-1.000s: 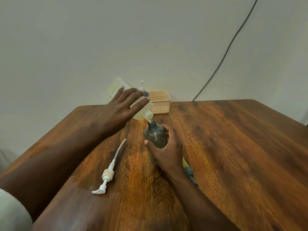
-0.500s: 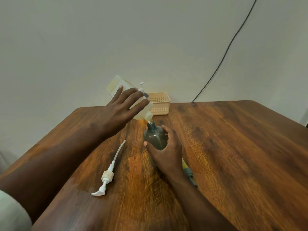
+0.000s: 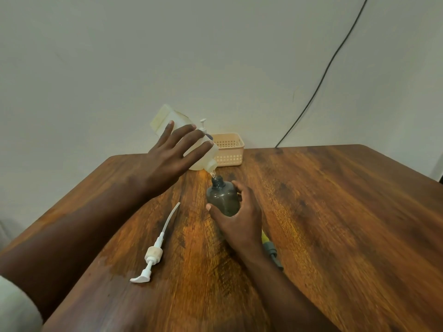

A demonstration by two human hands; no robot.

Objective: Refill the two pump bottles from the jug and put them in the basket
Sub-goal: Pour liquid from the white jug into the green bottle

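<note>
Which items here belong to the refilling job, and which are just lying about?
Job: jug tilted by left hand; dark bottle held by right hand; loose pump head; second pump bottle, mostly hidden; basket.

Lying about: wall cable; yellow-and-grey object under the right forearm.

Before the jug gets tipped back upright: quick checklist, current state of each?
1. Jug spout over the grey bottle's open neck: ok, a thin stream runs between them.
2. Right hand steadying the bottle on the table: ok.
3. Left hand holding the tilted jug: ok.
4. Fill level in the bottle: cannot tell, body is dark.
5. Pump head within reach: ok, lies on the table left of the bottle.
6. Second pump bottle: cannot tell, mostly hidden behind the jug, beside the basket.
</note>
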